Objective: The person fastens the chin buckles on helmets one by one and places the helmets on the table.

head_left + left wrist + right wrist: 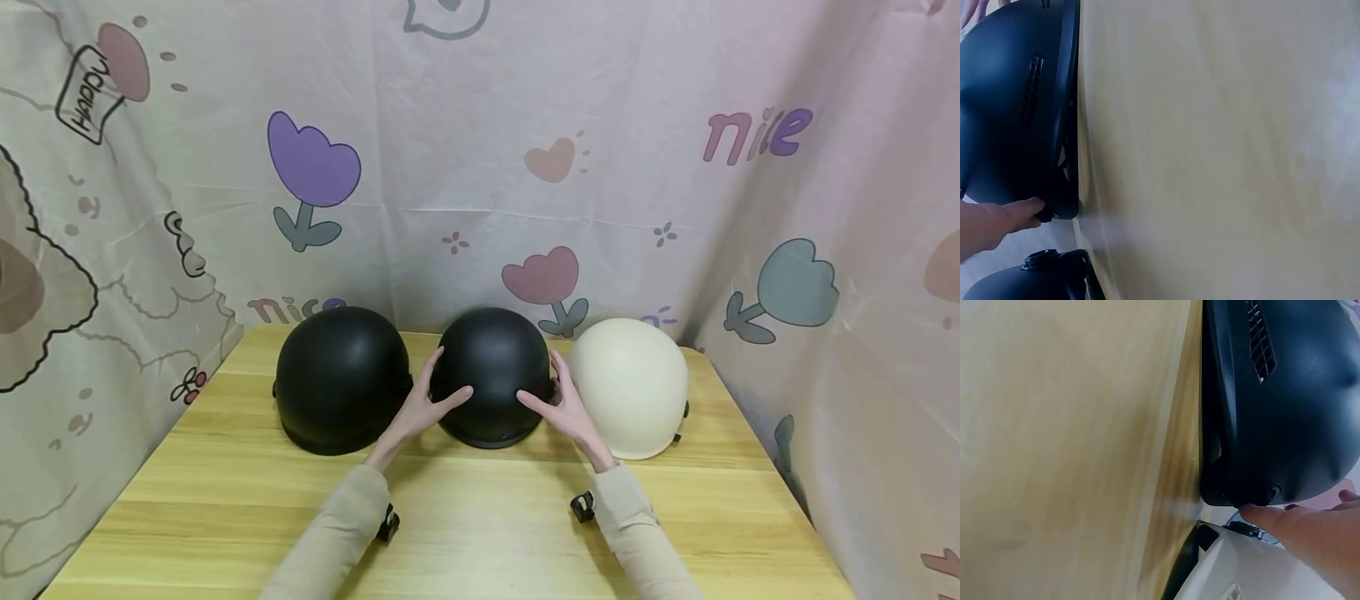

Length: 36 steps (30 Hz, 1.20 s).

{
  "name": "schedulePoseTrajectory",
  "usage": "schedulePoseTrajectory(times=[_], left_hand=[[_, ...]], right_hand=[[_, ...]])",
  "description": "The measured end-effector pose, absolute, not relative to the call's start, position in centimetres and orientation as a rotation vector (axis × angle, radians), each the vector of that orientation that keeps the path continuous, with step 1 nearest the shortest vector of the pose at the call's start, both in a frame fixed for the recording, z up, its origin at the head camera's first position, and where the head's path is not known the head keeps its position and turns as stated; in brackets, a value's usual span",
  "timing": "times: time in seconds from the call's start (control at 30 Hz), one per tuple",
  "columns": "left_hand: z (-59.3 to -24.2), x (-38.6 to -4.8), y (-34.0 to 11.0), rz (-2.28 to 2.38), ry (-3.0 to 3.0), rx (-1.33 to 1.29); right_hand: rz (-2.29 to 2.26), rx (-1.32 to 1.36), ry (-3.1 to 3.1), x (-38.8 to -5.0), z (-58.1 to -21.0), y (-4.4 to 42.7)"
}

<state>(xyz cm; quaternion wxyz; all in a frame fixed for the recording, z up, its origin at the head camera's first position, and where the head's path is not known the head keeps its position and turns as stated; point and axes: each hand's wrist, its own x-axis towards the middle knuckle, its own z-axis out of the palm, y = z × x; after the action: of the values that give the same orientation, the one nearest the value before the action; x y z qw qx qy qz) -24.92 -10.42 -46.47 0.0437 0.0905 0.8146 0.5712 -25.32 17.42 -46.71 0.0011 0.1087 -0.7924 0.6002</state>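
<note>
Three helmets stand in a row on the wooden table. The middle black helmet (492, 367) is between my two hands, its rim down at the tabletop. My left hand (429, 402) holds its left side, thumb across the front and fingers around the side. On its right side my right hand (564, 406) grips it the same way. In the left wrist view, fingers (1019, 212) touch the helmet near its lower edge; a slotted vent (1032, 87) shows on its shell. In the right wrist view, a finger (1266, 515) lies against the side by a small round fastener (1275, 490).
A larger black helmet (341, 379) stands close on the left, and a cream helmet (630, 387) close on the right, with dark buckles at its side. Behind the table (480, 517) hangs a patterned cloth (450, 167), which also covers both sides.
</note>
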Motion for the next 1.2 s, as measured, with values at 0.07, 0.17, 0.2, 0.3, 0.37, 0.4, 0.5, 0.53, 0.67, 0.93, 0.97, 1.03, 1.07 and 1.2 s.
schedulePoseTrajectory(times=[0.07,0.17,0.2,0.3,0.37,0.4,0.5,0.53,0.67,0.93,0.97,1.03,1.07,1.2], left_hand=[[-46.4,-24.9,-10.5,1.725,2.489,0.259],[-46.4,-24.8,-10.7,1.691,2.497,0.233],[-46.4,-24.8,-10.7,1.675,2.504,0.232],[-46.2,-24.7,-10.8,1.623,2.523,0.222],[-46.1,-24.6,-10.9,1.581,2.534,0.212],[-46.0,-24.5,-10.9,1.564,2.534,0.202],[-46.0,-24.4,-11.1,1.544,2.522,0.165],[-45.9,-24.4,-11.3,1.543,2.513,0.159],[-46.0,-24.3,-11.6,1.552,2.478,0.173],[-45.8,-24.2,-11.9,1.62,2.417,0.213],[-45.8,-24.2,-11.8,1.624,2.41,0.21],[-45.7,-24.2,-11.8,1.622,2.402,0.213],[-45.7,-24.2,-11.8,1.626,2.398,0.211],[-45.8,-24.3,-11.6,1.648,2.391,0.204]], right_hand=[[1.855,0.343,-2.512,-25.3,-46.7,17.4],[1.817,0.334,-2.547,-25.3,-46.7,17.3],[1.817,0.333,-2.554,-25.2,-46.6,17.2],[1.832,0.305,-2.577,-24.7,-45.7,17.2],[1.841,0.288,-2.595,-24.1,-44.7,17.1],[1.84,0.275,-2.607,-23.7,-44.1,17.1],[1.816,0.26,-2.622,-23.6,-43.9,17.2],[1.81,0.255,-2.619,-23.8,-44.4,17.3],[1.805,0.253,-2.571,-24.9,-46.3,17.7],[1.814,0.324,-2.54,-24.9,-46.1,17.7],[1.82,0.331,-2.534,-24.9,-46.2,17.7],[1.828,0.339,-2.524,-24.9,-46.2,17.7],[1.828,0.348,-2.521,-24.9,-46.2,17.7],[1.821,0.342,-2.52,-24.8,-46.2,17.7]])
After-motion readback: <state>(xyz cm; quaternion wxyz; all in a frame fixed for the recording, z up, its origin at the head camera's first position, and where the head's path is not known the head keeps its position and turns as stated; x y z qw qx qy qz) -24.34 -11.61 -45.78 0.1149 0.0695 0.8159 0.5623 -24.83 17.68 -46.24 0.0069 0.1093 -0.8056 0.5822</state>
